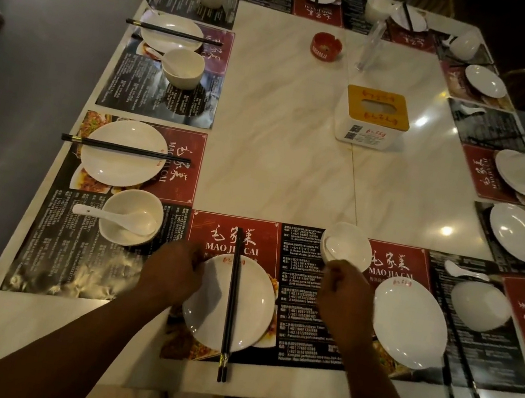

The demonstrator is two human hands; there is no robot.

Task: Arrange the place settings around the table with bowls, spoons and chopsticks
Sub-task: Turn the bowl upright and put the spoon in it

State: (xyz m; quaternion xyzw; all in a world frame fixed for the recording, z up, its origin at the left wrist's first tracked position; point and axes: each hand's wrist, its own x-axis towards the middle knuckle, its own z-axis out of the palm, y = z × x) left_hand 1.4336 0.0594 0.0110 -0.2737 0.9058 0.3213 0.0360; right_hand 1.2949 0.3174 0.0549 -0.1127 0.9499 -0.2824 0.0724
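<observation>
The right hand (344, 290) pinches the handle of a glossy white spoon (336, 247), which lies in a small round bowl (355, 245) just beyond and to the right of the shallow plate (253, 305). The left hand (172, 270) curls on that plate's left rim. Slim black chopsticks (231, 298) lie across the plate. A nudge to the slick plate could roll them off.

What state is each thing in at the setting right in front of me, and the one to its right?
Left hand, holds the plate by its left rim.
Right hand, pinches the spoon handle.
Chopsticks, paired, lying across the plate.
Bowl, upright, spoon inside.
Far bowl, upside down.
Loose spoon, lying flat beside it.
</observation>
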